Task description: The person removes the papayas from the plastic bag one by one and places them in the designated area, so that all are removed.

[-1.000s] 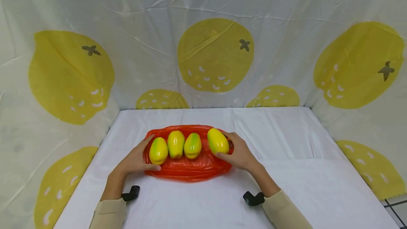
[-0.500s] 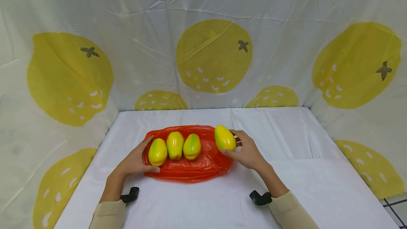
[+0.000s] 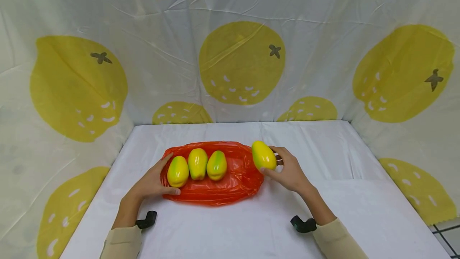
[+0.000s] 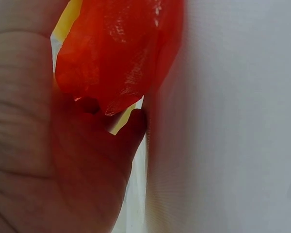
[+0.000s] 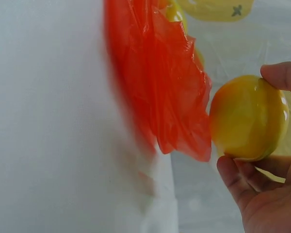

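A red plastic bag (image 3: 233, 187) lies spread on the white table with three glossy yellow-green mangoes in a row on it: a left mango (image 3: 178, 172), a middle mango (image 3: 198, 164) and a right mango (image 3: 217, 165). Around the bag's left end my left hand (image 3: 152, 179) holds on, thumb in front and fingers behind. My right hand (image 3: 287, 171) grips another mango (image 3: 264, 155) between thumb and fingers, raised by the bag's right end. The right wrist view shows this mango (image 5: 250, 119) close beside the bag's crumpled edge (image 5: 184, 97).
A white cloth (image 3: 230, 231) covers the table. Lemon-print curtains (image 3: 237, 3) stand behind and on both sides. Black wrist cameras sit on the left wrist (image 3: 147, 220) and the right wrist (image 3: 303, 224).
My right hand has carried its mango rightward from over the bag to its right edge. The left hand and the three other mangoes have stayed put.
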